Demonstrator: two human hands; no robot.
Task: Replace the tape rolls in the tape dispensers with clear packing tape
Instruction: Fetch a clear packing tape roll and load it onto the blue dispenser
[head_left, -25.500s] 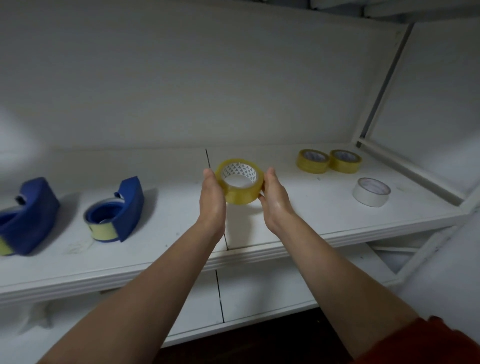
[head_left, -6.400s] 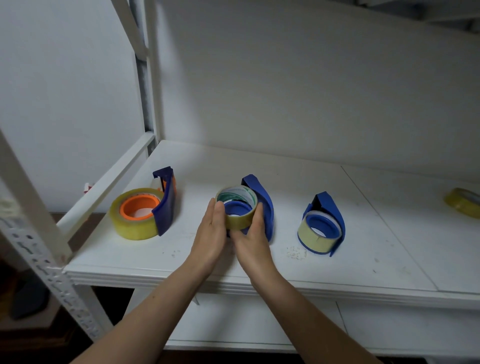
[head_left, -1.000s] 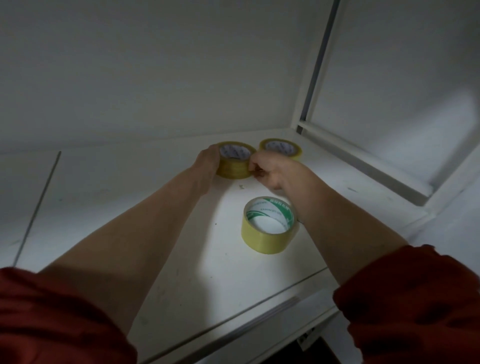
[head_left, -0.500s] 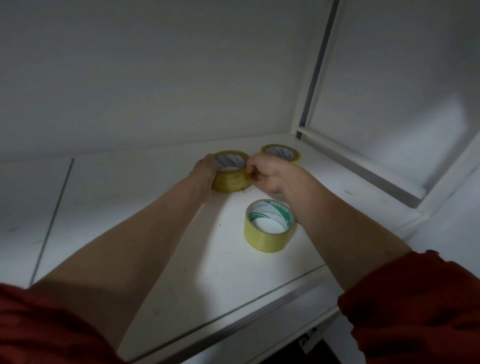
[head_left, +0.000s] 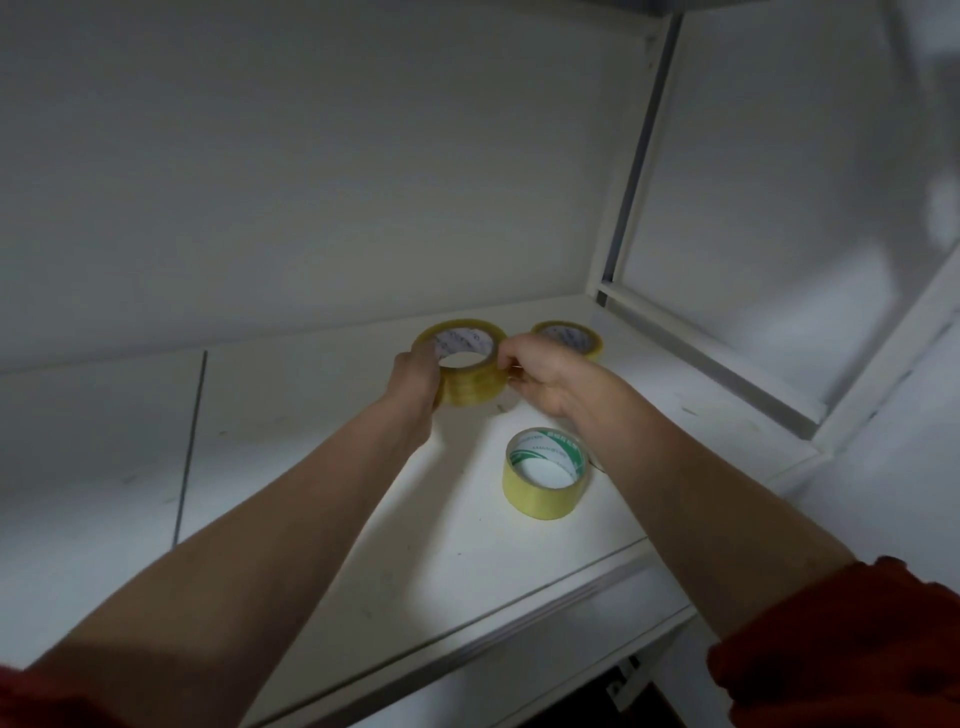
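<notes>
**Firm hold, crowded corner**

Nearest us, the green-printed roll lies on the shelf, where our right forearm could knock it. Beyond, our left hand and right hand grip the clear tape roll. If our fingers slip, it drops near the far roll.

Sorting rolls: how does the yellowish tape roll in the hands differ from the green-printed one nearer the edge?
The held yellowish tape roll is gripped by the left hand and right hand; the green-printed roll lies untouched on the white shelf. The held roll's core shows grey print, the other's green. Both are yellowish, hole upward.
</notes>
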